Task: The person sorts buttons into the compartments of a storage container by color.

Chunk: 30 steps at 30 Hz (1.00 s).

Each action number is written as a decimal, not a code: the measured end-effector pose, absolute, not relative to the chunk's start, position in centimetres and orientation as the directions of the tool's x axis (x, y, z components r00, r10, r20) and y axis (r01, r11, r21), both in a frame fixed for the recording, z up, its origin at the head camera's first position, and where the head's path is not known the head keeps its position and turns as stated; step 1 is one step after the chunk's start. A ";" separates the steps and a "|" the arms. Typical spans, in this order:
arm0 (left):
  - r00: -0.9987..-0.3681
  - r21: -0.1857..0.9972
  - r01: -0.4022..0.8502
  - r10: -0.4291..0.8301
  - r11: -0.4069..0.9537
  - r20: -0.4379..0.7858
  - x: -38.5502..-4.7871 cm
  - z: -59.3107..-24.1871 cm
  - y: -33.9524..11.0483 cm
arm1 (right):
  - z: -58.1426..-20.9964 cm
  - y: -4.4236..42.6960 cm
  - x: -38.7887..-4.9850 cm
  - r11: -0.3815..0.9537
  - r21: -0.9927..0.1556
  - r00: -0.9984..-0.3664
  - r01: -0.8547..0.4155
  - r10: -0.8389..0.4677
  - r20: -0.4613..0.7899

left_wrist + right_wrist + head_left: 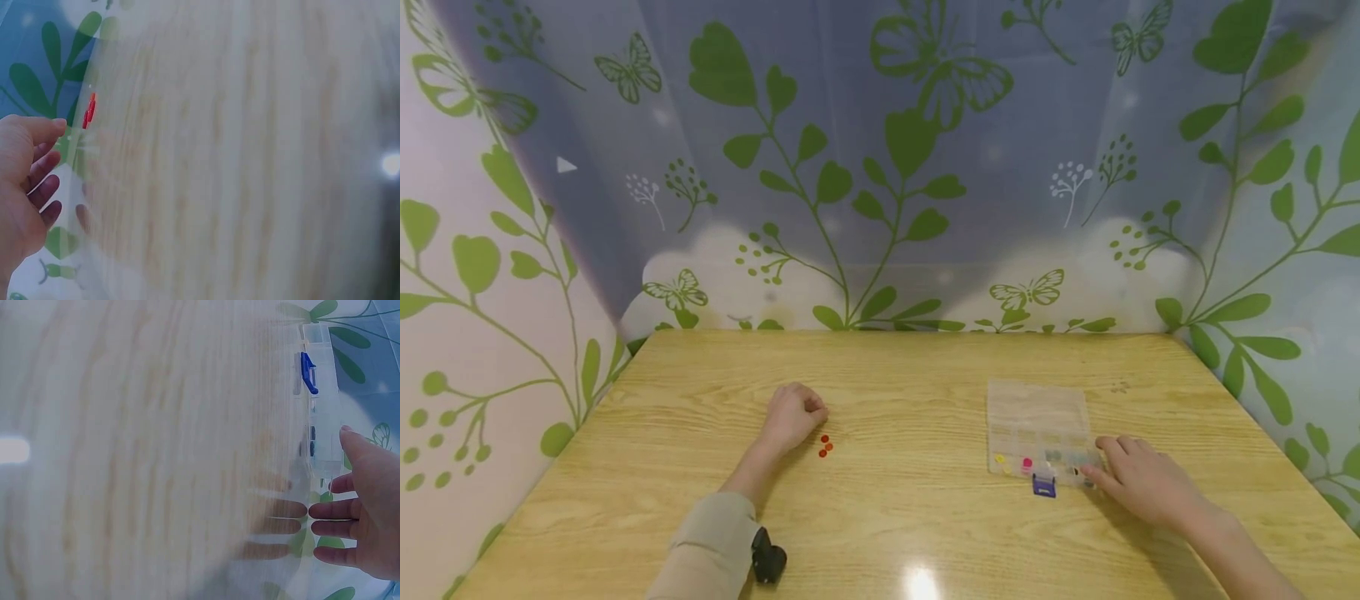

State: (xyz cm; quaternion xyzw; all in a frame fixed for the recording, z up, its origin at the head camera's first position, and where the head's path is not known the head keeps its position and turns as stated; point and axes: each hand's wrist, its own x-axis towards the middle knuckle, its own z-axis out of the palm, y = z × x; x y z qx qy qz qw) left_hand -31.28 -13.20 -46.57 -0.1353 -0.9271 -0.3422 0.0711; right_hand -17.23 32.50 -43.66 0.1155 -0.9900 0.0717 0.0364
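Observation:
Several small red discs (825, 447) lie in a little cluster on the wooden table. Just behind and left of them is my left hand (792, 417), its fingers loosely bent and nothing visible between them; the left wrist view shows the red discs (89, 111) beyond the thumb. A clear plastic compartment box (1037, 410) sits to the right with its lid laid back and a blue latch (1043, 485) at the front. Small yellow, pink and dark pieces lie in its compartments. My right hand (1138, 479) is at the box's right end, thumb by its edge, the other fingers fairly straight (375, 506).
A few small pale pieces (1120, 387) lie behind the box on the right of the table (910, 500). Near the left sleeve is a black object (768, 557) at the wrist. A leaf-patterned curtain (880, 208) stands behind the table and along both sides.

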 end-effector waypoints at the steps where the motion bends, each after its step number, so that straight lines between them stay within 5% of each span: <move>1: -0.952 0.618 0.305 0.205 0.724 0.229 -31.3 -46.5 -13.2 | -43.6 32.5 -17.2 0.963 -0.133 -0.971 -0.234 -0.223 0.090; 30: -0.905 0.667 0.426 0.295 0.611 0.308 -30.6 -44.2 -10.3 | -43.6 32.5 -17.3 0.965 -0.131 -0.972 -0.229 -0.218 0.089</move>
